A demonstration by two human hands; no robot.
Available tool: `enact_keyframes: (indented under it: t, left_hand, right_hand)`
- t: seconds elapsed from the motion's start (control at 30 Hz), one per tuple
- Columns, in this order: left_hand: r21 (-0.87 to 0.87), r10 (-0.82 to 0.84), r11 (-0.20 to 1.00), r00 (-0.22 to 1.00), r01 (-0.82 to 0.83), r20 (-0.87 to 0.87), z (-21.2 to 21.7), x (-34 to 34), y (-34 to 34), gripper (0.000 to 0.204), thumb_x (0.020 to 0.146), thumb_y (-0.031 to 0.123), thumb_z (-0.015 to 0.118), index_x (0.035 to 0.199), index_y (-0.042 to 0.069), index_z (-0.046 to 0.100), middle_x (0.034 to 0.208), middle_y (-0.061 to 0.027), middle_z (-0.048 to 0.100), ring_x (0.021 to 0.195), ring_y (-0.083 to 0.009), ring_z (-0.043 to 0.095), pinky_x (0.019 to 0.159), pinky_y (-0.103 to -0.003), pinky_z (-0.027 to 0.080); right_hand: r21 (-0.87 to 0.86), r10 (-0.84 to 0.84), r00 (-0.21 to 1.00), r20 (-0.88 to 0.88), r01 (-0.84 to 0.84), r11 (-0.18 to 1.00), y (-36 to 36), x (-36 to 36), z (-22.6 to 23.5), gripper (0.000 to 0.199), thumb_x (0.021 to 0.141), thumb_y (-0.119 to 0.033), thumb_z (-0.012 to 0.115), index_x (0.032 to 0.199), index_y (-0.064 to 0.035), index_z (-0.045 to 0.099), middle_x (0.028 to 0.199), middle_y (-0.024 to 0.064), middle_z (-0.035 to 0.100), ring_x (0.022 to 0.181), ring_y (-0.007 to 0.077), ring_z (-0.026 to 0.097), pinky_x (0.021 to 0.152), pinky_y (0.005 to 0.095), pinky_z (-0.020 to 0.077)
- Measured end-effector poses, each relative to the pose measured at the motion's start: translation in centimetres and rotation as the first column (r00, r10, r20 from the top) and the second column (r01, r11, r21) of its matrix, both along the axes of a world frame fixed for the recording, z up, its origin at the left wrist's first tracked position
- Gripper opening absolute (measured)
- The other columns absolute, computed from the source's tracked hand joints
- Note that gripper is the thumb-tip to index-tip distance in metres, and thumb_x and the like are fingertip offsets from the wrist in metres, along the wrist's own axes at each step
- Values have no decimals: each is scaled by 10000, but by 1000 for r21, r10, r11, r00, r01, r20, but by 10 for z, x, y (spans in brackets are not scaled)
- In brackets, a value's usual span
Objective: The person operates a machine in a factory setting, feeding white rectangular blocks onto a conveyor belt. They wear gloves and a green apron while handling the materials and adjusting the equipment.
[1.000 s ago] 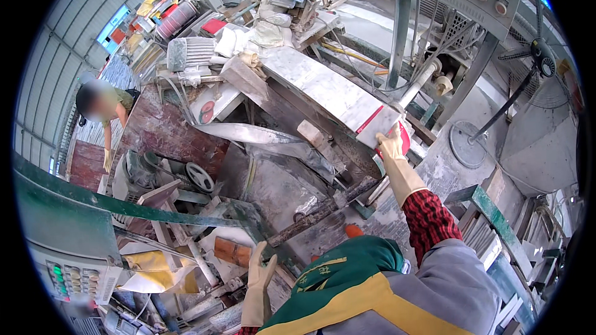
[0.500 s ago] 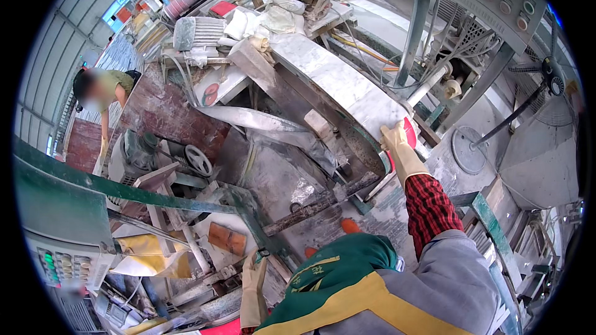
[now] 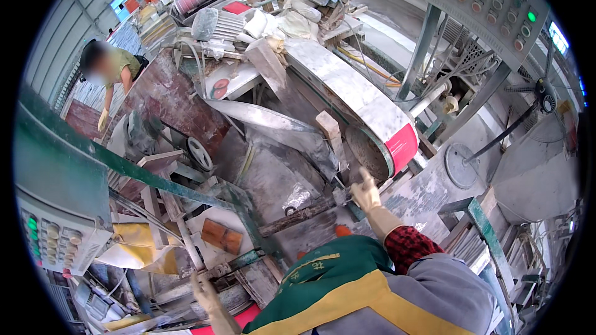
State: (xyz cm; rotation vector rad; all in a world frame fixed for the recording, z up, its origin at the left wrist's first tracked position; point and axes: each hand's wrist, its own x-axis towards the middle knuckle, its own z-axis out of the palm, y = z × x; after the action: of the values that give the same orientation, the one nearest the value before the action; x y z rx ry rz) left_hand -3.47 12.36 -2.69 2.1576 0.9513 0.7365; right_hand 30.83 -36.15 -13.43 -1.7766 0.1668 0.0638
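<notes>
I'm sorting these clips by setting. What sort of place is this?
Most likely a stone-cutting workshop: a dust-caked belt machine fills the middle, a push-button control panel hangs overhead, and a reddish stone slab leans by another worker.

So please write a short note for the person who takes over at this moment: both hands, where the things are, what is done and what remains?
Left hand: gloved, low on the left, on or just above a grey bar; whether its grip is closed cannot be told.
Right hand: gloved, open, holding nothing, raised just below the belt wheel with its red guard.
Things: an orange-brown tile lies on the dusty bed between the hands.
Done: cannot tell from this view.
Left: neither hand is on the tile yet.
</notes>
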Motion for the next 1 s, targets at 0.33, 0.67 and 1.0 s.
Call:
enact_keyframes:
  t: [0.33,0.67,1.0]
  left_hand:
    - [815,745,552,543,-177,-387,47,-189,37,590,916,477,464,1361,91,438,1367,-266,407,1219,-472,414,983,-568,349]
    - [548,697,715,504,-435,-510,53,-171,24,618,940,423,422,1389,3,359,1409,-294,325,1300,-431,326,1031,-536,308]
    - [677,726,647,554,-350,-408,44,-157,23,613,907,368,487,1382,1,366,1396,-283,348,1278,-412,358,1030,-503,327]
  right_hand:
    - [-107,351,763,-543,-478,872,10,-39,9,530,790,-131,525,1314,-70,482,790,97,684,595,147,630,537,285,505]
    - [-206,385,719,-579,-586,784,27,-41,13,516,809,-169,542,1319,-115,487,877,102,681,683,155,649,579,295,524]
    - [-324,623,628,-467,-777,540,73,-56,-14,485,796,-236,509,1266,-119,527,999,166,663,931,224,644,879,320,481]
